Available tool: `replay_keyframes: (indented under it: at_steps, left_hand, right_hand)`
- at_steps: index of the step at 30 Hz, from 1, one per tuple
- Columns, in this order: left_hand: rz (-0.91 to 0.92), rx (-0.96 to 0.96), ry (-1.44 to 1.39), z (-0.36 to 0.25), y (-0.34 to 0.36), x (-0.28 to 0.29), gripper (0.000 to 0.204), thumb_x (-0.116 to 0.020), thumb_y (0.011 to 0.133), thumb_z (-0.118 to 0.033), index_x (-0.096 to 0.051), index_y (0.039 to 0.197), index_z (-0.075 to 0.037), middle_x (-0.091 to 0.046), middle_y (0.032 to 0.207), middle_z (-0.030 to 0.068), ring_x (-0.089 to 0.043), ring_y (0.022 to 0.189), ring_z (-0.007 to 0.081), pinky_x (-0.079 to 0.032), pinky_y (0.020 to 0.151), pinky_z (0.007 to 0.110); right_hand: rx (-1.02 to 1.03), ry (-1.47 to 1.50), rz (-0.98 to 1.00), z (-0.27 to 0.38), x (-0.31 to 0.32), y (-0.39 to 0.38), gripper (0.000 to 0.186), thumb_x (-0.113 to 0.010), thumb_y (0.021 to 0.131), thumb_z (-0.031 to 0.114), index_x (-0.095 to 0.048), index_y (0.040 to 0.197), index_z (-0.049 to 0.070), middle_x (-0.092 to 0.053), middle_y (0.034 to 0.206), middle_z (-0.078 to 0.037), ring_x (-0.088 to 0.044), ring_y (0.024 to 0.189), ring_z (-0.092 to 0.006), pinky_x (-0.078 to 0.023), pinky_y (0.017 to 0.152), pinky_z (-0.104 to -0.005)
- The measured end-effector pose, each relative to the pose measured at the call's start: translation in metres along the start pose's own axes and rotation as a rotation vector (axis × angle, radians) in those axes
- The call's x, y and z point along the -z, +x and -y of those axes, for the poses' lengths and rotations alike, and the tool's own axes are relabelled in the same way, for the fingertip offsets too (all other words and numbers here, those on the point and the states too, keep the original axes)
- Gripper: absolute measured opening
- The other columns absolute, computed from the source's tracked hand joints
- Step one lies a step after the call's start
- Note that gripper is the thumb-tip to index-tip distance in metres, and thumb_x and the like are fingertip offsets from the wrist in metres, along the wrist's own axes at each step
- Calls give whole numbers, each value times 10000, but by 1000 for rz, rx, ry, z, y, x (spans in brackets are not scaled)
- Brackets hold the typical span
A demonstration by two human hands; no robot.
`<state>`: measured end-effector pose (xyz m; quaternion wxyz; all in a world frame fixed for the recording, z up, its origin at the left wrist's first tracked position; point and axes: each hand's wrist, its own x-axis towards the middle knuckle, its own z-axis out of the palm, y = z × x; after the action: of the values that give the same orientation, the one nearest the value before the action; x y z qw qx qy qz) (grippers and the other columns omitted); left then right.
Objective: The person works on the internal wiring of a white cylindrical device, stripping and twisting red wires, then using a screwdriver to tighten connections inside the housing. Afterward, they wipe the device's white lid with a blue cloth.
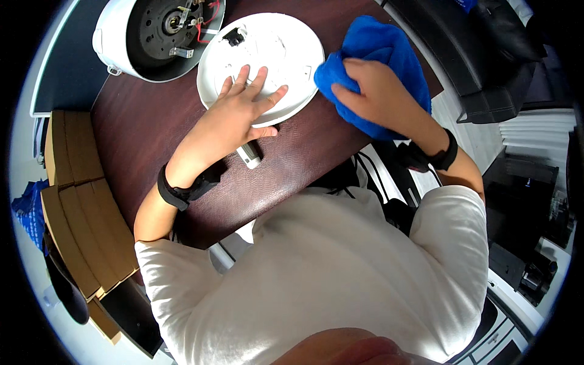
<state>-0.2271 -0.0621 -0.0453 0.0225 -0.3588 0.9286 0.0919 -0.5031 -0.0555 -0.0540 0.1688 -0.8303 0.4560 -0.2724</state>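
Observation:
A round white plastic base cover [292, 48] lies on the dark table with its inner side up, showing ribs and a small black fitting [233, 38]. My left hand [243, 109] rests on its near left part, fingers spread. In my right hand [374, 88] is a bunched blue cloth [389, 45], gripped between thumb and fingers. Part of the cloth touches or overlaps the cover's right rim; which one I cannot tell. Below my left palm a grey tool handle [249, 156] sticks out, its other end hidden.
A white appliance housing [115, 36] with a dark inside, red wires and metal brackets stands at the table's far left. Cardboard boxes [85, 207] are stacked beyond the table's left edge. A black leather seat [450, 55] stands at the right, past the brown tabletop [286, 173].

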Motion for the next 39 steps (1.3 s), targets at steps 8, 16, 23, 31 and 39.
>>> replay_keyframes:
  at_steps: [8, 16, 23, 31, 39]
  left_hand:
    - [-24, 58, 12, -21, 12, -6, 667, -558, 837, -516, -409, 1431, -251, -311, 1474, 257, -250, 1333, 556, -310, 1044, 632]
    - [-71, 214, 179, -56, 74, -9, 610, -564, 889, -466, -404, 1428, -230, -432, 1324, 326, -457, 1184, 524, -431, 917, 613]
    - [154, -39, -221, -14, 71, 25, 705, -653, 840, -431, -364, 1460, -257, -302, 1463, 298, -228, 1366, 512, -301, 1100, 477]
    - [210, -20, -3, -13, 56, 12, 594, -539, 920, -414, -316, 1465, -334, -152, 1536, 248, -130, 1366, 541, -361, 1033, 597]
    - [197, 19, 25, -19, 54, 10, 580, -524, 932, -380, -304, 1467, -339, -135, 1544, 232, -149, 1368, 534, -389, 915, 723]
  right_hand:
    - [-209, 206, -120, 1, 8, -11, 303, -626, 833, 228, -510, 684, -9, -558, 621, -202, -574, 593, -359, -435, 529, -439]
    - [-249, -255, -251, -25, 7, 2, 246, -573, 871, 216, -570, 837, -28, -630, 757, -207, -640, 703, -377, -525, 639, -447]
    - [-311, -274, -149, -38, 7, 16, 222, -564, 864, 179, -592, 868, -41, -650, 803, -222, -656, 741, -375, -537, 672, -451]
    - [-183, -346, -22, -24, 4, 6, 229, -556, 917, 194, -590, 873, -28, -639, 802, -204, -651, 693, -323, -526, 633, -388]
    - [202, -388, 50, 22, -11, -19, 159, -639, 751, 148, -596, 854, 35, -604, 746, -106, -627, 584, -224, -501, 504, -323]
